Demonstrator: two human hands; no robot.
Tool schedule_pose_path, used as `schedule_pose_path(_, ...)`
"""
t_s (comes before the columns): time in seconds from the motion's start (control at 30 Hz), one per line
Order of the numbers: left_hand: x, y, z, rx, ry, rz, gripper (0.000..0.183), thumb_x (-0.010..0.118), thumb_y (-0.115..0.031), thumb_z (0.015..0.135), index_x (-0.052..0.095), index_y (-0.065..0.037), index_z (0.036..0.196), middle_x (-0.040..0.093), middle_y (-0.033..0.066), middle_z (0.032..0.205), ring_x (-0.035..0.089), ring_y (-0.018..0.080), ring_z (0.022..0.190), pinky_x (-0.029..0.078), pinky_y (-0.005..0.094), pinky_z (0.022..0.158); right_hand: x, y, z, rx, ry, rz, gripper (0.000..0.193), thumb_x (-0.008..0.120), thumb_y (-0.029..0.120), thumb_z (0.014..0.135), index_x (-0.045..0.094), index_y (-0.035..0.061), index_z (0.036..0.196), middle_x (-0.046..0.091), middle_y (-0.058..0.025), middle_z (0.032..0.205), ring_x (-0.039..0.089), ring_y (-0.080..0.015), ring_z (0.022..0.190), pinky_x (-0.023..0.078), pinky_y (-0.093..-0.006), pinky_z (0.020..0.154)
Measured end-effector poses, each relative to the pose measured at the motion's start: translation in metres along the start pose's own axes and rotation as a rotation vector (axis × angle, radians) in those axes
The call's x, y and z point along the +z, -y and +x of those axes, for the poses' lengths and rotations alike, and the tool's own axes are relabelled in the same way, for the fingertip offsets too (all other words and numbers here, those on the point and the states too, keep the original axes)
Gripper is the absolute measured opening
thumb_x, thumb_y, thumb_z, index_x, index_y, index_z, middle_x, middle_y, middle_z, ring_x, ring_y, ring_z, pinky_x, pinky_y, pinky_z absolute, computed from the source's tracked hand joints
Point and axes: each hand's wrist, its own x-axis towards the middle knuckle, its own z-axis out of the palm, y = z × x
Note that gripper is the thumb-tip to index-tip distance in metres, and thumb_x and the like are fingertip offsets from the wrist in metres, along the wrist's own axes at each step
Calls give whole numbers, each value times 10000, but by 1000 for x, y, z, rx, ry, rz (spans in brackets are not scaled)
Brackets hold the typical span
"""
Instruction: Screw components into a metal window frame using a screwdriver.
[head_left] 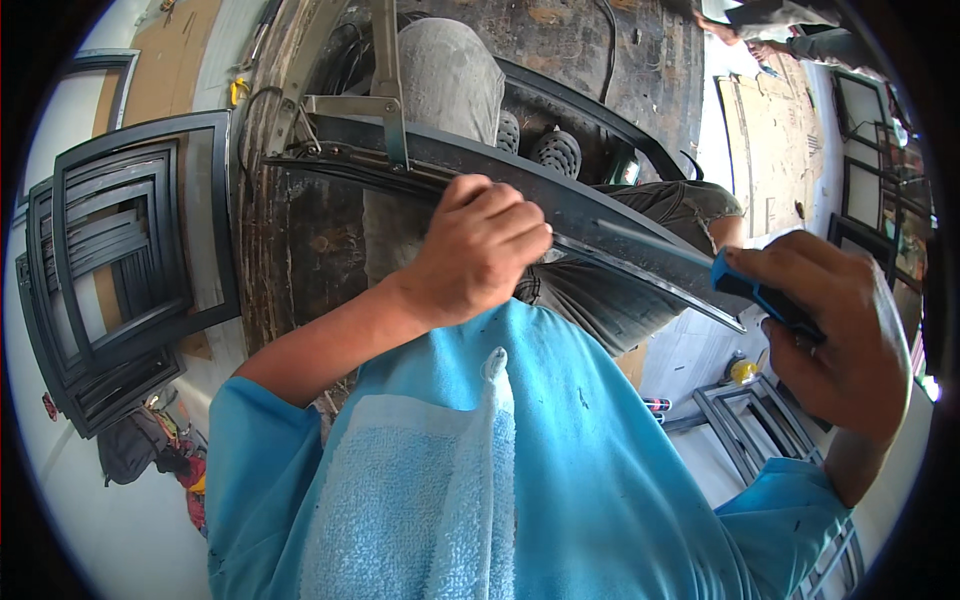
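Observation:
A dark grey window frame (620, 224) lies slantwise across my lap, with a metal stay arm (388, 75) standing out from its left part. My left hand (485, 245) is closed in a fist at the near edge of this frame. Whatever its fingers hold is hidden beneath them. On the right, my right hand (835, 320) is wrapped around the blue and black handle of a screwdriver (770, 296). The screwdriver's shaft points left, running close along the frame's face toward my left hand.
Several dark frames (145, 250) lean stacked on the left. A bag (135, 440) lies below them. More frames (760, 430) are at the lower right. Cardboard (775, 150) and another person's foot (718, 28) show at the upper right. A worn wooden surface (560, 40) stretches ahead.

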Motion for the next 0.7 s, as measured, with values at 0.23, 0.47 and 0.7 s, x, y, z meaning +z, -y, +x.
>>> schedule_pose_path(0.23,-3,-4,5,2,73,-53,182,815,-145,813,733,-102,969,670,-4,961,600,187,916,415,380,892,6,9,1,29,42,-7,648,632,-97,612,658,-32,1256,678,-216,918,726,-329,713,555,-388,631)
schedule_pose_path(0.47,-33,14,0,-48,125,-42,245,824,-160,820,746,-110,1046,696,-4,981,631,201,953,430,374,886,16,3,9,60,115,-8,617,662,-85,617,680,-28,1231,704,-231,990,756,-348,774,582,-396,655)
schedule_pose_path(0.7,-54,24,3,-118,195,-62,147,758,-62,868,750,-89,1013,686,8,992,607,209,966,412,348,889,21,1,24,12,111,-20,592,675,-80,627,691,-20,1215,705,-209,972,753,-330,769,585,-398,657)
